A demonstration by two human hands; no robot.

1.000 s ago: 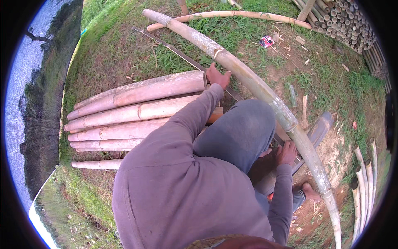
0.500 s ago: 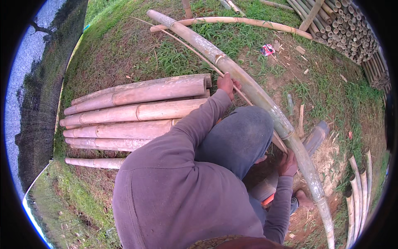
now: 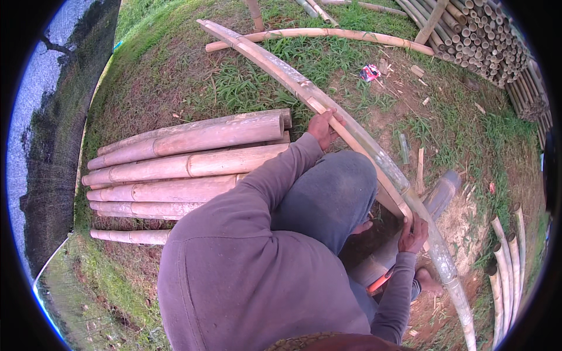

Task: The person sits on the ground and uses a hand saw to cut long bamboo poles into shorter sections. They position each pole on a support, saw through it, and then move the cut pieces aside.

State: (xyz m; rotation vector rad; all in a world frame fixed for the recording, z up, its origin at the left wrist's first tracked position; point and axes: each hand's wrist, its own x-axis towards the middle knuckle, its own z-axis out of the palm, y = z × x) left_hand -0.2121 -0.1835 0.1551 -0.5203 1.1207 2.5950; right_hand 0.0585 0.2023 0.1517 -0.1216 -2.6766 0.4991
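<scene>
A long bamboo pole (image 3: 374,149) slants from the far middle down to the near right. Against its left side lies a long, pale split bamboo strip (image 3: 364,153), its flat face turned up. My left hand (image 3: 324,128) is closed around the strip about midway along. Farther down, my right hand (image 3: 413,234) grips the strip's near end, fingers close to the pole. An orange-handled tool (image 3: 379,282) rests beside my right forearm, near a bare foot (image 3: 429,282); the rest of it is hidden.
Several thick bamboo poles (image 3: 193,165) lie side by side on the left. Another pole (image 3: 351,34) crosses under the long pole's far end. A bamboo stack (image 3: 486,47) stands at far right, upright poles (image 3: 504,275) at near right. A short log (image 3: 443,196) lies amid shavings (image 3: 462,225).
The strip has turned so its broad flat face shows, and it now lies closer along the pole. My right hand has shifted slightly right and opened its grip position toward the pole.
</scene>
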